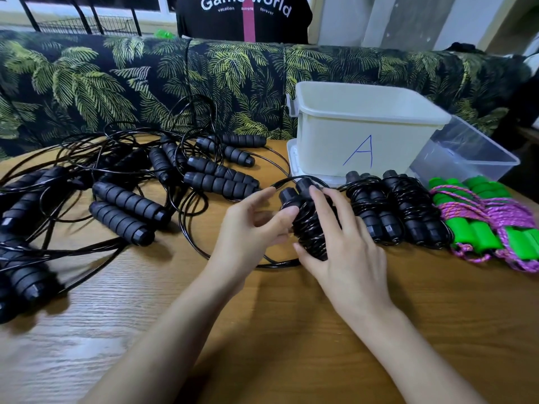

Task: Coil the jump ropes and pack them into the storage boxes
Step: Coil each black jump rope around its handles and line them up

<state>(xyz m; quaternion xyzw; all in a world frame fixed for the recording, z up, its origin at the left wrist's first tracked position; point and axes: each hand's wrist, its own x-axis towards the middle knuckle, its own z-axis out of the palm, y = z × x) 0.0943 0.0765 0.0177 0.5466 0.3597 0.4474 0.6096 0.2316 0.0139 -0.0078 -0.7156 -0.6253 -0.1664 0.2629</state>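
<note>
Two hands on a half-coiled black jump rope at a table.

The right grip clasps the bundle, fingers over it and thumb under. The left grip is loose, with its thumb touching the bundle. Slack cord loops on the table. Just right lie two coiled ropes and green ropes. Behind stand box A and a clear box. Tangled ropes lie left.

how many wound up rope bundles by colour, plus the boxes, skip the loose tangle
black bundles: 3, one gripped in the right hand
green and pink bundles: 2
boxes: 2
total: 7
</note>
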